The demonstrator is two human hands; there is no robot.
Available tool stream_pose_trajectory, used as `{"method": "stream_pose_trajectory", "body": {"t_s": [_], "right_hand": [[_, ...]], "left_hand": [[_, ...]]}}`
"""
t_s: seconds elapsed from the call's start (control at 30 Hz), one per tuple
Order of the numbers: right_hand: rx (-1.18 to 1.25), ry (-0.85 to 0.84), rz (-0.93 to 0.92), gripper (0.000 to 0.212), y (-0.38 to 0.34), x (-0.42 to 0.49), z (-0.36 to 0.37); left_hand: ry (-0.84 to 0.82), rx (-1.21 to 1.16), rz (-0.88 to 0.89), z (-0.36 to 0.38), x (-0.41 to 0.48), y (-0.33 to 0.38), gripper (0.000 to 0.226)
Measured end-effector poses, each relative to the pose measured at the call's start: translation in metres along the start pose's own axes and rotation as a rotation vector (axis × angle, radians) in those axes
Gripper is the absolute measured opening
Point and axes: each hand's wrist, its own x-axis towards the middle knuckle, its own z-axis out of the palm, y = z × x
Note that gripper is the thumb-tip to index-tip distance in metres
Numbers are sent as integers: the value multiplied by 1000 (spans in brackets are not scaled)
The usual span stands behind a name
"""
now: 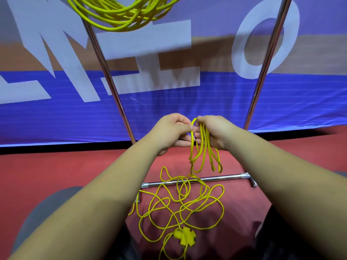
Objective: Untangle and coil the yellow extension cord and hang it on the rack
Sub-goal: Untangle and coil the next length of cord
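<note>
A yellow extension cord (180, 205) lies in loose tangled loops on the red floor, with its yellow multi-outlet end (185, 235) near me. My right hand (216, 132) grips several short hanging loops of this cord. My left hand (172, 128) pinches one strand beside it. The two hands almost touch. The metal rack stands in front of me, with its left post (107, 76), right post (266, 64) and low crossbar (221, 178). Another coiled bundle of yellow cord (124, 14) hangs at the top of the view.
A blue banner (187, 102) with large pale letters stands just behind the rack. Red floor (56, 169) spreads left and right. The rack's base feet (253, 182) sit on the floor among the cord loops. My knees show at the bottom corners.
</note>
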Motion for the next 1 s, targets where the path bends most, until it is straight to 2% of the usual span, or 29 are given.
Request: {"method": "stream_pose_trajectory", "body": {"t_s": [0.1,0.23,0.33,0.4,0.43,0.53,0.6,0.7,0.83,1.0], "right_hand": [[104,3,-34,33,0,-1,3],[106,42,-101,25,0,-3,4],[148,40,-114,20,-3,-4,2],[140,51,-138,20,-5,-6,2],[141,56,-150,20,-6,-6,2],[190,64,-170,22,-9,-5,3],[242,55,-173,22,-11,-7,3],[323,-4,-167,22,-11,-13,7],[432,-72,-165,21,-11,-16,9],[458,-61,-175,18,-15,-15,8]], "left_hand": [[-35,-2,-8,5,-3,-2,17],[26,80,-31,8,2,-13,16],[117,410,-15,4,15,-28,34],[75,628,-35,1,17,-36,49],[17,677,-49,0,17,-39,48],[-197,717,-60,-2,13,-48,36],[-265,759,-22,0,12,-50,36],[-286,739,29,7,10,-54,33],[-261,644,55,17,9,-67,42],[-178,635,118,21,10,-68,17]]}}
